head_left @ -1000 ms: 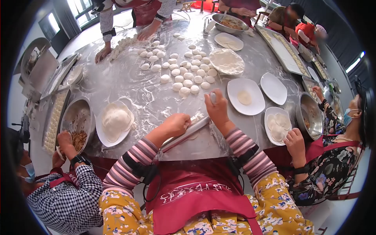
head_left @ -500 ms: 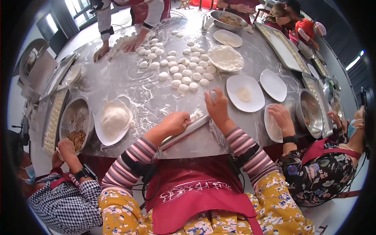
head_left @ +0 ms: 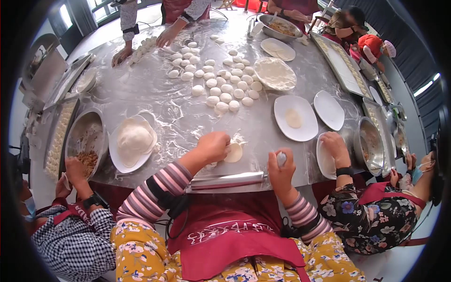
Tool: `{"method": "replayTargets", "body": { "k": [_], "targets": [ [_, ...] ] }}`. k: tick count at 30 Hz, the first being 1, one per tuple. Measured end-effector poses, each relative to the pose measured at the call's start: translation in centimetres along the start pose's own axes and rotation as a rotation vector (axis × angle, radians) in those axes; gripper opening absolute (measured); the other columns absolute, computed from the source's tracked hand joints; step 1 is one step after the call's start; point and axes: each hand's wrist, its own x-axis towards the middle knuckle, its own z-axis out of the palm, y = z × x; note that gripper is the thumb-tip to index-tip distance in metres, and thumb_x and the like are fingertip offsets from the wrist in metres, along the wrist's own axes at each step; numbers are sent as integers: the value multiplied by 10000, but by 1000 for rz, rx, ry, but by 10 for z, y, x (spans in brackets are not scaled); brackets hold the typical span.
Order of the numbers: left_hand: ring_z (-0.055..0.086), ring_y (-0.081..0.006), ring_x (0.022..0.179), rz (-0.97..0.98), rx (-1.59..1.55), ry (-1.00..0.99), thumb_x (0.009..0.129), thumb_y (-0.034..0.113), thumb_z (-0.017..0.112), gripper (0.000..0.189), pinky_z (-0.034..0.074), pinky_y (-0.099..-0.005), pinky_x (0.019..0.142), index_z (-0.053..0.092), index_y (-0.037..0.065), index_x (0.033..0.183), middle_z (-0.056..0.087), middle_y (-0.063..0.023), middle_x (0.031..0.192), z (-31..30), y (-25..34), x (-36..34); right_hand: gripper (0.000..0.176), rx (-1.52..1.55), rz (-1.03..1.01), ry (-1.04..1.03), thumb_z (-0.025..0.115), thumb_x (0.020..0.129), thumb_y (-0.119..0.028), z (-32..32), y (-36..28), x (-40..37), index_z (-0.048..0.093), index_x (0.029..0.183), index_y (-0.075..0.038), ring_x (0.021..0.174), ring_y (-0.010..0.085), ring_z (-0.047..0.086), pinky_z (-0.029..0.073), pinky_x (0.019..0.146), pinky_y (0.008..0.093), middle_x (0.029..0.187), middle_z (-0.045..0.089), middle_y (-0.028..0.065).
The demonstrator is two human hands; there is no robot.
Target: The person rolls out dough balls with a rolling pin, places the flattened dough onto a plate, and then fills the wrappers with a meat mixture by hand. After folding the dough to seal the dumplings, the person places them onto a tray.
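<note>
A small flat round of dough (head_left: 233, 152) lies on the floured metal table, and my left hand (head_left: 213, 148) pinches its left edge. My right hand (head_left: 282, 169) is wrapped round the handle of a metal rolling pin (head_left: 228, 180). The pin lies level near the table's front edge, nearer to me than the dough round and apart from it. Beyond my hands sit many small dough balls (head_left: 226, 88) in a loose group.
At left, a plate (head_left: 113, 157) holds stacked wrappers beside a metal bowl of filling (head_left: 75, 136). White plates (head_left: 307, 129) stand at right. Co-workers' hands (head_left: 77, 170) (head_left: 334, 146) work on both sides. Another person's hands (head_left: 167, 36) are at the far side.
The rolling pin has come off the dough toward me and turned more level. My right hand has moved right and nearer to me. The dough round now shows beside my left hand.
</note>
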Motion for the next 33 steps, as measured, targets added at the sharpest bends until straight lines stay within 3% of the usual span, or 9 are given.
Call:
{"method": "replayTargets", "body": {
  "k": [4, 9, 15, 17, 18, 21, 26, 31, 33],
  "targets": [
    [652, -369, 765, -90, -34, -84, 799, 222, 662, 196, 495, -450, 679, 686, 29, 820, 659, -202, 781, -9, -3, -17, 195, -60, -275, 59, 677, 844, -66, 45, 9, 56, 515, 948, -34, 591, 404, 581, 456, 539, 434, 659, 565, 195],
    [655, -369, 754, -72, 36, -51, 806, 205, 656, 183, 499, -439, 675, 698, 31, 845, 654, -209, 772, -6, -6, -4, 216, 20, -225, 1, 680, 842, -85, 78, 9, 84, 518, 970, -20, 653, 455, 584, 447, 555, 466, 724, 588, 243],
    [639, -381, 724, 44, -159, -52, 805, 141, 643, 160, 488, -433, 650, 657, -18, 816, 643, -224, 760, 0, -13, -12, 190, -265, -309, 5, 677, 846, -48, 8, 6, 12, 520, 951, -40, 575, 323, 606, 467, 530, 393, 690, 568, 155],
    [638, -387, 738, -3, -402, -131, 802, 135, 641, 170, 482, -440, 660, 648, -31, 843, 639, -233, 759, 2, -14, -20, 185, 81, -2, 13, 674, 843, -24, 2, -1, 1, 520, 943, -38, 561, 282, 606, 463, 516, 364, 677, 555, 141],
    [638, -387, 738, -2, -394, -136, 802, 135, 641, 170, 482, -440, 660, 648, -31, 843, 639, -233, 759, 3, -13, -20, 189, -166, -248, 43, 675, 843, -19, 7, 1, 12, 520, 949, -35, 552, 289, 601, 457, 508, 365, 650, 549, 136],
    [641, -379, 731, 81, -136, -98, 822, 154, 639, 189, 481, -443, 671, 652, -26, 878, 640, -237, 767, 3, -3, -19, 191, -46, -284, 87, 674, 856, -49, 47, 1, 57, 522, 969, -28, 557, 334, 602, 435, 492, 408, 634, 573, 170],
    [638, -393, 792, -7, -125, -59, 864, 200, 603, 211, 489, -450, 718, 658, -4, 878, 654, -238, 827, 2, 2, 0, 227, -12, -218, 27, 685, 846, -97, 75, 7, 81, 521, 985, -26, 619, 436, 585, 442, 544, 488, 680, 584, 205],
    [637, -346, 716, 95, -201, 12, 868, 165, 595, 196, 487, -411, 675, 640, -25, 870, 649, -230, 803, 12, -16, -6, 217, -68, -175, 52, 696, 836, -68, 14, 1, 14, 519, 956, -35, 585, 387, 592, 457, 513, 422, 735, 583, 187],
    [647, -321, 745, -60, -399, -128, 864, 153, 580, 186, 490, -399, 685, 636, -24, 869, 656, -219, 819, 5, -11, -17, 219, 53, 9, 40, 699, 833, -54, 4, -7, 1, 513, 947, -38, 573, 365, 594, 453, 497, 395, 705, 567, 176]
  ]
}}
